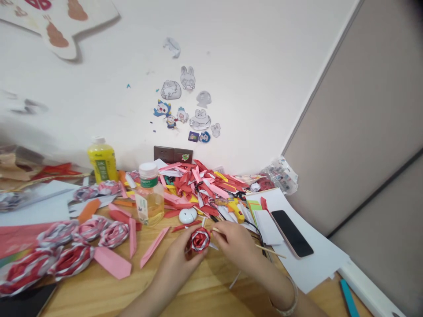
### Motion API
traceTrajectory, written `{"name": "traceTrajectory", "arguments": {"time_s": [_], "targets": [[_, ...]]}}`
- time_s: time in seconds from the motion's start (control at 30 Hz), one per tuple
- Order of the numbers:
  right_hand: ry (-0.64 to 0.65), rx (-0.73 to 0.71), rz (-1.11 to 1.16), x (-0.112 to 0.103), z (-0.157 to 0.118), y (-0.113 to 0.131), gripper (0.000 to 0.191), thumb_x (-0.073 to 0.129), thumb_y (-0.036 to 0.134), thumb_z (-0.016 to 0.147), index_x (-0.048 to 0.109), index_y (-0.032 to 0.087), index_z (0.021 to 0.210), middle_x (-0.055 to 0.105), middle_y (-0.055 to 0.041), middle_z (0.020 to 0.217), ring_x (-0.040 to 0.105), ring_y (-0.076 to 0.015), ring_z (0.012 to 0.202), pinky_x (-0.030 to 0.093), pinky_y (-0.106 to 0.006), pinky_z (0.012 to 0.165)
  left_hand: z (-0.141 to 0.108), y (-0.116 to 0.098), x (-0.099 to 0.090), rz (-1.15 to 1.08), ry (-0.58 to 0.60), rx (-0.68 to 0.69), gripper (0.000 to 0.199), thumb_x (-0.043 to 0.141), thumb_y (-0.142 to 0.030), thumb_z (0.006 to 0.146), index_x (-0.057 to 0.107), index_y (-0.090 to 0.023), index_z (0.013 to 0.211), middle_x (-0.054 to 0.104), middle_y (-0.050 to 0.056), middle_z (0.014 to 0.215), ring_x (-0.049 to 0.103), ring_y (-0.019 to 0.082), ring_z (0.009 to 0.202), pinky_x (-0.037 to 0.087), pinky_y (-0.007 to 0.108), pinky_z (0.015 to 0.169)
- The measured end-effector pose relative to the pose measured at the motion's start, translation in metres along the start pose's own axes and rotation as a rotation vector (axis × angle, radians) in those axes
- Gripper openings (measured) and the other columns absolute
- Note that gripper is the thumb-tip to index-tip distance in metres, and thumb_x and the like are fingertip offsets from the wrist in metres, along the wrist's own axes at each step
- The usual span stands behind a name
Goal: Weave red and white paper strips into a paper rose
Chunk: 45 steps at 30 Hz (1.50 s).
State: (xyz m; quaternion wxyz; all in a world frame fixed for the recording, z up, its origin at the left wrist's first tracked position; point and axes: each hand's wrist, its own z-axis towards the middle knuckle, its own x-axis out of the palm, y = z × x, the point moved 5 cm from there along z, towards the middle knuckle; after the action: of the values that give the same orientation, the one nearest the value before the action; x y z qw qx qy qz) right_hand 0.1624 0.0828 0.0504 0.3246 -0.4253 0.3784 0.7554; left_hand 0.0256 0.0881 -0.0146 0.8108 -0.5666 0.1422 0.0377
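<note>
My left hand (180, 253) is closed around a folded paper rose (200, 239) in red and white, its spiral face turned up toward me. My right hand (236, 242) pinches a thin wooden stick (271, 251). One end of the stick is close by the rose's right edge; the other sticks out behind the hand to the right. Whether its tip touches the paper I cannot tell. A white earbud case (187, 215) sits just beyond the rose. Past my right hand lies a yellow glue gun (236, 209) with a dark cord.
Folded paper strips (198, 185) are heaped along the wall. A clear bottle (150, 196) and a yellow drink bottle (102, 160) stand left. Several twisted paper roses (72, 262) lie front left. At right, a phone (292, 233) rests on white paper (309, 273).
</note>
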Motion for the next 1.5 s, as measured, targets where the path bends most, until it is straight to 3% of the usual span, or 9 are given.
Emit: {"name": "traceTrajectory", "arguments": {"time_s": [0.2, 0.37, 0.63, 0.77, 0.9, 1.03, 1.2, 1.33, 1.5], "targets": [[0.028, 0.033, 0.16, 0.01, 0.001, -0.002, 0.015, 0.049, 0.014, 0.084, 0.062, 0.02, 0.079, 0.066, 0.0013, 0.074, 0.059, -0.013, 0.066, 0.035, -0.02, 0.056, 0.001, 0.007, 0.0, -0.133, 0.011, -0.078, 0.044, 0.065, -0.02, 0.069, 0.051, -0.017, 0.111, 0.066, 0.009, 0.109, 0.063, 0.024, 0.099, 0.051, 0.038, 0.086], [0.041, 0.021, 0.29, 0.014, 0.0, 0.002, 0.028, 0.051, 0.014, 0.082, 0.062, 0.025, 0.105, 0.068, 0.0003, 0.098, 0.063, -0.0154, 0.084, 0.044, -0.023, 0.07, 0.003, 0.006, -0.007, -0.109, -0.05, -0.069, 0.039, 0.068, -0.02, 0.066, 0.054, -0.018, 0.103, 0.069, 0.008, 0.103, 0.065, 0.024, 0.095, 0.051, 0.04, 0.085], [0.012, 0.05, 0.155, 0.019, -0.003, 0.01, 0.026, 0.051, 0.011, 0.08, 0.063, 0.022, 0.101, 0.07, -0.0016, 0.091, 0.064, -0.017, 0.08, 0.045, -0.023, 0.067, 0.002, 0.004, -0.012, 0.009, -0.085, -0.039, 0.032, 0.067, -0.02, 0.068, 0.056, -0.02, 0.098, 0.071, 0.004, 0.093, 0.066, 0.023, 0.091, 0.052, 0.038, 0.081], [0.012, 0.031, 0.139, 0.011, -0.003, 0.007, 0.025, 0.049, 0.025, 0.086, 0.057, 0.023, 0.109, 0.069, -0.0025, 0.093, 0.063, -0.0172, 0.079, 0.044, -0.023, 0.065, 0.003, 0.003, -0.011, -0.012, -0.059, -0.033, 0.035, 0.066, -0.02, 0.07, 0.057, -0.02, 0.104, 0.07, 0.006, 0.1, 0.066, 0.023, 0.092, 0.053, 0.038, 0.081], [0.033, -0.055, 0.014, 0.005, -0.001, 0.002, 0.025, 0.035, 0.025, 0.093, 0.052, 0.021, 0.111, 0.067, -0.004, 0.093, 0.063, -0.0169, 0.078, 0.041, -0.023, 0.063, 0.005, 0.001, -0.009, -0.004, 0.014, -0.053, 0.045, 0.066, -0.02, 0.069, 0.058, -0.021, 0.113, 0.068, 0.007, 0.11, 0.064, 0.024, 0.098, 0.052, 0.04, 0.086], [0.105, -0.191, -0.205, 0.01, 0.0, 0.001, 0.018, 0.041, 0.022, 0.091, 0.053, 0.018, 0.104, 0.067, -0.0039, 0.086, 0.062, -0.0171, 0.073, 0.038, -0.024, 0.059, 0.007, -0.001, -0.006, -0.059, 0.151, -0.099, 0.053, 0.068, -0.019, 0.065, 0.057, -0.018, 0.117, 0.066, 0.008, 0.115, 0.064, 0.024, 0.101, 0.051, 0.038, 0.089], [0.07, -0.374, -0.385, 0.012, -0.005, 0.008, 0.015, 0.048, 0.027, 0.087, 0.054, 0.016, 0.096, 0.064, -0.0046, 0.076, 0.059, -0.0181, 0.067, 0.034, -0.026, 0.053, 0.01, -0.004, -0.007, -0.153, 0.185, -0.167, 0.054, 0.07, -0.02, 0.063, 0.058, -0.017, 0.116, 0.065, 0.007, 0.116, 0.062, 0.024, 0.103, 0.05, 0.035, 0.09], [0.041, -0.419, -0.415, 0.014, -0.006, 0.009, 0.013, 0.05, 0.026, 0.085, 0.054, 0.016, 0.092, 0.061, -0.0039, 0.073, 0.057, -0.0173, 0.063, 0.032, -0.026, 0.051, 0.011, -0.004, -0.007, -0.168, 0.185, -0.182, 0.054, 0.072, -0.02, 0.062, 0.06, -0.018, 0.114, 0.067, 0.006, 0.113, 0.063, 0.024, 0.103, 0.05, 0.036, 0.09], [0.1, -0.392, -0.376, 0.022, -0.005, 0.001, 0.011, 0.047, 0.027, 0.089, 0.053, 0.018, 0.093, 0.062, -0.0029, 0.072, 0.057, -0.0165, 0.064, 0.033, -0.025, 0.053, 0.011, 0.0, -0.006, -0.168, 0.211, -0.187, 0.057, 0.072, -0.019, 0.061, 0.058, -0.017, 0.117, 0.065, 0.008, 0.116, 0.06, 0.025, 0.106, 0.048, 0.035, 0.092]]}}
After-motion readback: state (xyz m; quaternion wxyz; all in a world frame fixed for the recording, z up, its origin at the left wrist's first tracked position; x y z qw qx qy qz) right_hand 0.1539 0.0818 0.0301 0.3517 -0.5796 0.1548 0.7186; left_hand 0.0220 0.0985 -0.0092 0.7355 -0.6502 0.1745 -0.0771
